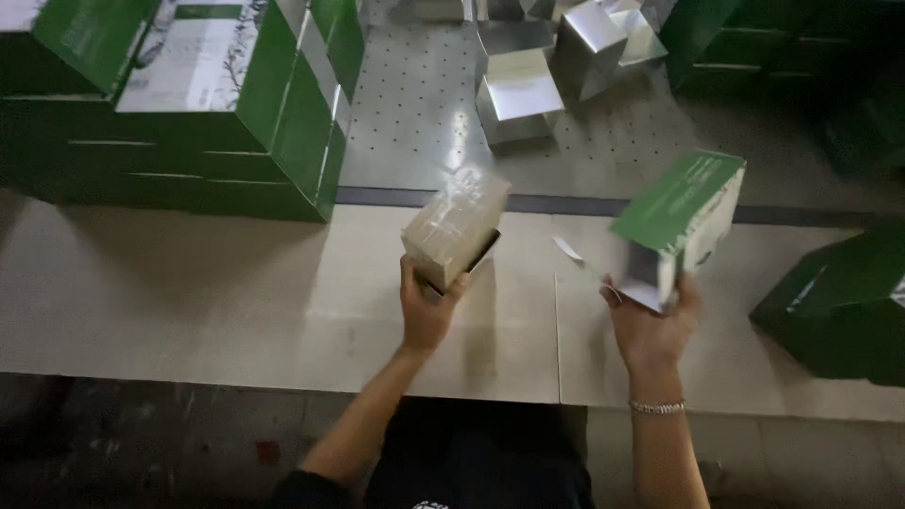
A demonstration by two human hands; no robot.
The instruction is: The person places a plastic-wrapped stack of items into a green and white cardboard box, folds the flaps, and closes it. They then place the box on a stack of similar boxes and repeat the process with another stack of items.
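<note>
- The green carton [683, 221] in my right hand [653, 325] is pretty motion-blurred, so I can't make out its print or exactly how my fingers sit on it; they're wrapped around its lower open end.
- My left hand [426, 311] is closed around the bottom of a pale wrapped box [455, 224]; the shiny wrap glares, so the surface under it is hard to read.
- The stack of green cartons [203, 104] top left and the dark green box [839, 306] at right are both cut off by the frame edge.
- The wrapped box tilts, long axis running up and to the right, away from me.
- The green carton leans the same way, green face up, open end toward my palm.
- Both are held just above the beige tabletop [236, 302], well apart from each other.
- Beyond the table edge is a perforated metal surface [415, 123] with shiny silver boxes [518, 94] on it. The lighting is dim.
</note>
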